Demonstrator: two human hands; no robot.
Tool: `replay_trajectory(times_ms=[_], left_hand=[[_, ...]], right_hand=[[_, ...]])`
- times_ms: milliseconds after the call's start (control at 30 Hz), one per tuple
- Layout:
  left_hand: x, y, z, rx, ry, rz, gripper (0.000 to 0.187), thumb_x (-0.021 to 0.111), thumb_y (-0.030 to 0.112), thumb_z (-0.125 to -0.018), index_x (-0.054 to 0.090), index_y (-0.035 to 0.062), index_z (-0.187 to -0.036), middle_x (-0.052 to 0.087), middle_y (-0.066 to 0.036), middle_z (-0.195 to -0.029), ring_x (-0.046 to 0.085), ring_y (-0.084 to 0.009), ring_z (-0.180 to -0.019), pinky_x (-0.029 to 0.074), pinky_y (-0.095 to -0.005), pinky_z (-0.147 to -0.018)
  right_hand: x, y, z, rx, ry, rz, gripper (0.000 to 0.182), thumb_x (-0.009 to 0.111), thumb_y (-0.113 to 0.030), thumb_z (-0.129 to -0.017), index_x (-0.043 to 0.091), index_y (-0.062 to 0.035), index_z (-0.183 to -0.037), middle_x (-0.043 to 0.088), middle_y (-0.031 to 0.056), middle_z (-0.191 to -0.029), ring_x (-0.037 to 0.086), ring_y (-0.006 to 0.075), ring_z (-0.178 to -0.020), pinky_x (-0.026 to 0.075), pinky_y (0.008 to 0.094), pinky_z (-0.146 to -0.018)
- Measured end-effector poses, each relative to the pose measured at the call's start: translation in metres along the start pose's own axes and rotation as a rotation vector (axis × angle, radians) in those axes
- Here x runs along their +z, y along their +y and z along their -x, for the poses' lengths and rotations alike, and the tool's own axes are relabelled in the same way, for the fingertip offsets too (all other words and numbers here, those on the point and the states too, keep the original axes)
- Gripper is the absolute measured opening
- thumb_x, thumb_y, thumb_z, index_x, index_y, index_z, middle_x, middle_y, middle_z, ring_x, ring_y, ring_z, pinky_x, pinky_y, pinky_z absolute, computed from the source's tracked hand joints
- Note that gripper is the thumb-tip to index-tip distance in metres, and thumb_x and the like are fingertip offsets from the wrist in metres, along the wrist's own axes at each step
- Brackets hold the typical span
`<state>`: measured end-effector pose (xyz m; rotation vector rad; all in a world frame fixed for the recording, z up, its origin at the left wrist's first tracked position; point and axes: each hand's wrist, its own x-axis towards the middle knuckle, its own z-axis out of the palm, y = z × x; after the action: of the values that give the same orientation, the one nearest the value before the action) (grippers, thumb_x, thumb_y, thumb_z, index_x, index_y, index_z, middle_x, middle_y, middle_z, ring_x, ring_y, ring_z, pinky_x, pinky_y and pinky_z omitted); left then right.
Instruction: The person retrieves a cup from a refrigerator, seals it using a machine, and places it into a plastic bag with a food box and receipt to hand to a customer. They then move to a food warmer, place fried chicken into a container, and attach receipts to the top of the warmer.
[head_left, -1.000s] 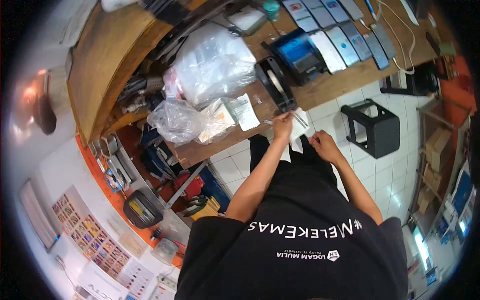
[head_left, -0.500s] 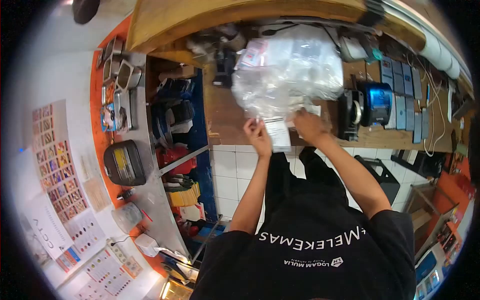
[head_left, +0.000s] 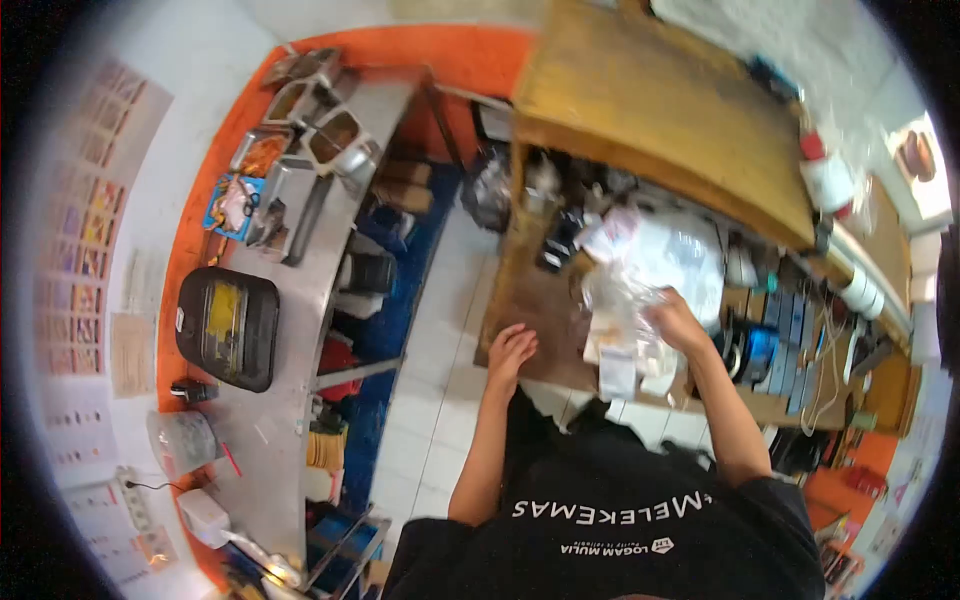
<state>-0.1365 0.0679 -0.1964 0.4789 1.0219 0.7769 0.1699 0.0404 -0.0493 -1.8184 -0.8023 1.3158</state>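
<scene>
My left hand (head_left: 510, 352) rests at the left front edge of the wooden table (head_left: 545, 320), fingers stretched out and nothing in them. My right hand (head_left: 674, 322) is closed on a crumpled clear plastic bag (head_left: 625, 298), though the fingertips are partly hidden and a little blurred. Below the bag, a white printed slip (head_left: 617, 372) lies at the table's front edge, between my hands. Behind the bag spreads a larger pile of clear plastic (head_left: 685, 262), with a white bag with red print (head_left: 612, 235) to its left.
A blue and black device (head_left: 757, 355) and several dark phone-like boxes (head_left: 795, 335) line the table's right side, near white cables (head_left: 830, 365). Above the table runs a wooden shelf (head_left: 670, 125). On the left, a steel counter (head_left: 265, 440) carries food trays (head_left: 335, 135) and a black case (head_left: 228, 328).
The view has swung left, showing more of the counter. My left hand has let go of the printed slip, now lying at the table edge. My right hand has moved up onto the plastic bag.
</scene>
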Motion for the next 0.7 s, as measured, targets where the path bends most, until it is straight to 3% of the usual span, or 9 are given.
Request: replay_trajectory(times_ms=[67, 200, 267, 300, 333, 400, 467, 533, 700], left_hand=[[-0.029, 0.032, -0.014, 0.080, 0.074, 0.029, 0.041, 0.067, 0.010, -0.093, 0.050, 0.0036, -0.129, 0.067, -0.012, -0.112, 0.065, -0.0176, -0.097, 0.054, -0.0276, -0.084], [-0.061, 0.070, -0.043, 0.270, 0.204, 0.038, 0.034, 0.063, 0.014, -0.095, 0.052, 0.0039, -0.125, 0.066, -0.011, -0.110, 0.063, -0.0155, -0.092, 0.053, -0.0282, -0.079], [-0.073, 0.068, -0.079, 0.367, 0.282, 0.043, 0.037, 0.066, 0.015, -0.093, 0.052, 0.0030, -0.125, 0.066, -0.011, -0.107, 0.063, -0.0157, -0.088, 0.051, -0.0286, -0.075], [-0.074, 0.068, -0.090, 0.383, 0.265, 0.057, 0.037, 0.066, 0.015, -0.093, 0.052, 0.0030, -0.125, 0.066, -0.011, -0.107, 0.063, -0.0157, -0.088, 0.051, -0.0286, -0.075], [-0.070, 0.068, -0.100, 0.414, 0.305, -0.174, 0.039, 0.065, 0.019, -0.094, 0.051, 0.0034, -0.126, 0.066, -0.012, -0.107, 0.064, -0.0206, -0.092, 0.052, -0.0329, -0.078], [-0.057, 0.066, -0.114, 0.458, 0.337, -0.387, 0.041, 0.065, 0.024, -0.095, 0.049, 0.0037, -0.127, 0.067, -0.013, -0.106, 0.064, -0.0255, -0.096, 0.052, -0.0372, -0.082], [-0.041, 0.055, -0.118, 0.542, 0.456, -0.842, 0.051, 0.061, 0.037, -0.095, 0.048, 0.0047, -0.133, 0.062, -0.018, -0.118, 0.058, -0.0349, -0.112, 0.043, -0.0489, -0.099], [-0.031, 0.031, -0.128, 0.451, 0.476, -0.892, 0.056, 0.053, 0.045, -0.097, 0.047, 0.0058, -0.137, 0.057, -0.021, -0.127, 0.050, -0.0393, -0.122, 0.032, -0.0537, -0.108], [-0.020, 0.009, -0.117, 0.454, 0.524, -1.019, 0.056, 0.047, 0.046, -0.099, 0.046, 0.0050, -0.137, 0.057, -0.022, -0.128, 0.052, -0.0402, -0.120, 0.033, -0.0538, -0.107]], right_hand=[[-0.014, -0.062, 0.003, -0.079, -0.113, 0.050, 0.019, 0.057, -0.003, -0.073, 0.067, 0.0028, -0.087, 0.068, 0.0071, -0.083, 0.060, 0.0178, -0.079, 0.047, 0.0289, -0.075], [-0.034, -0.226, 0.043, -0.399, -0.190, -0.196, 0.030, 0.066, -0.012, -0.076, 0.066, -0.0018, -0.104, 0.068, 0.0067, -0.094, 0.064, 0.0174, -0.086, 0.051, 0.0324, -0.083], [-0.014, -0.330, 0.086, -0.614, 0.059, -0.197, 0.033, 0.070, -0.023, -0.082, 0.065, -0.0025, -0.108, 0.069, 0.0076, -0.094, 0.066, 0.0190, -0.081, 0.054, 0.0331, -0.081], [-0.011, -0.385, 0.100, -0.514, -0.065, -0.200, 0.034, 0.068, -0.028, -0.087, 0.063, -0.0024, -0.110, 0.068, 0.0090, -0.093, 0.067, 0.0195, -0.075, 0.057, 0.0303, -0.074], [-0.012, -0.425, 0.095, -0.647, 0.002, -0.016, 0.035, 0.069, -0.030, -0.088, 0.064, -0.0021, -0.108, 0.066, 0.0073, -0.088, 0.063, 0.0160, -0.066, 0.054, 0.0250, -0.060], [-0.007, -0.502, 0.081, -0.749, 0.033, 0.209, 0.039, 0.071, -0.033, -0.087, 0.065, -0.0014, -0.108, 0.063, 0.0044, -0.083, 0.057, 0.0129, -0.061, 0.051, 0.0246, -0.056], [0.007, -0.552, 0.060, -0.796, 0.031, 0.165, 0.039, 0.072, -0.032, -0.087, 0.066, -0.0008, -0.109, 0.058, 0.0018, -0.077, 0.051, 0.0104, -0.058, 0.046, 0.0250, -0.052], [0.016, -0.590, 0.035, -0.815, 0.037, 0.217, 0.037, 0.071, -0.030, -0.088, 0.066, -0.0005, -0.110, 0.057, 0.0012, -0.076, 0.051, 0.0101, -0.058, 0.045, 0.0250, -0.052], [0.062, -0.637, -0.029, -0.830, 0.083, 0.271, 0.026, 0.068, -0.022, -0.091, 0.067, -0.0027, -0.108, 0.053, -0.0034, -0.072, 0.050, 0.0094, -0.057, 0.044, 0.0247, -0.052]])
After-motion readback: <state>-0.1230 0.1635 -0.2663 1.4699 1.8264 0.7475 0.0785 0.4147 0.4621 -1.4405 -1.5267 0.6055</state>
